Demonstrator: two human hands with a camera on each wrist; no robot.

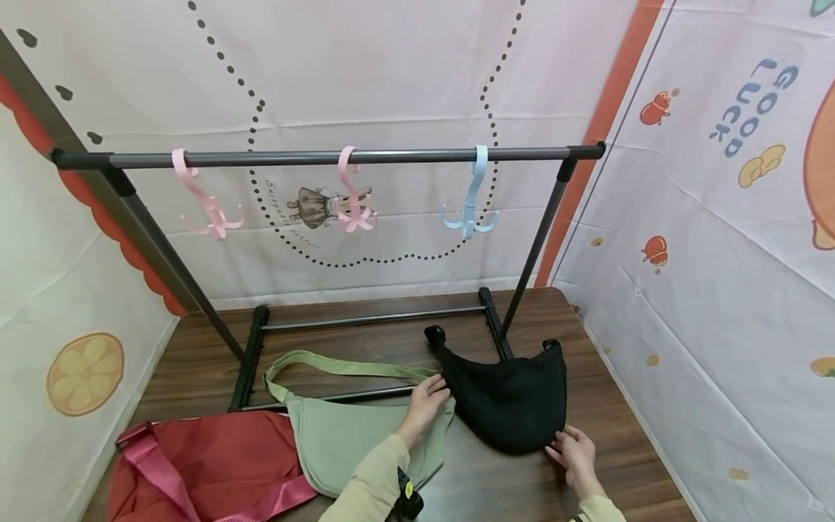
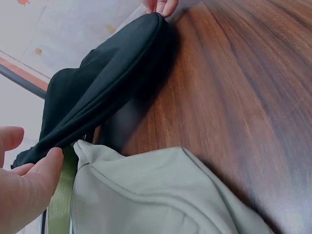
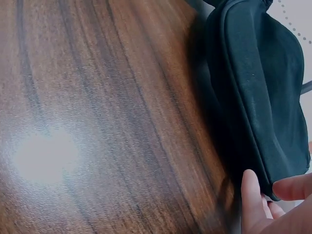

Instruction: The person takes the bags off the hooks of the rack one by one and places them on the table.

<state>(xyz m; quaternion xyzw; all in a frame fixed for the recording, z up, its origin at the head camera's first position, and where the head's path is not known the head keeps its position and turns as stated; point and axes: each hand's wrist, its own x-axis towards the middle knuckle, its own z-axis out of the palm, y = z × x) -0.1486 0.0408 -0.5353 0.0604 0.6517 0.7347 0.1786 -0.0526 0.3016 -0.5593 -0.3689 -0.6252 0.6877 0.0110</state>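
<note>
A black crescent-shaped shoulder bag (image 1: 512, 399) lies at the right of the table, its lower edge toward me. At its lower right edge my right hand (image 1: 574, 457) pinches the fabric between thumb and fingers; the right wrist view shows the thumb (image 3: 292, 187) on the bag's corner. My left hand (image 1: 427, 406) is at the bag's left side, over the light green bag (image 1: 346, 435). In the left wrist view its fingers (image 2: 48, 168) touch the black bag's tip, with the thumb held apart. The green bag's strap (image 1: 346, 365) loops behind it.
A red bag (image 1: 222, 457) with a pink strap lies at the left. Behind the bags stands a black rack, its top bar (image 1: 417, 156) carrying two pink hooks (image 1: 355, 196) and a blue hook (image 1: 471, 196). Printed cloth walls (image 1: 704, 290) border the wooden table (image 1: 626, 449).
</note>
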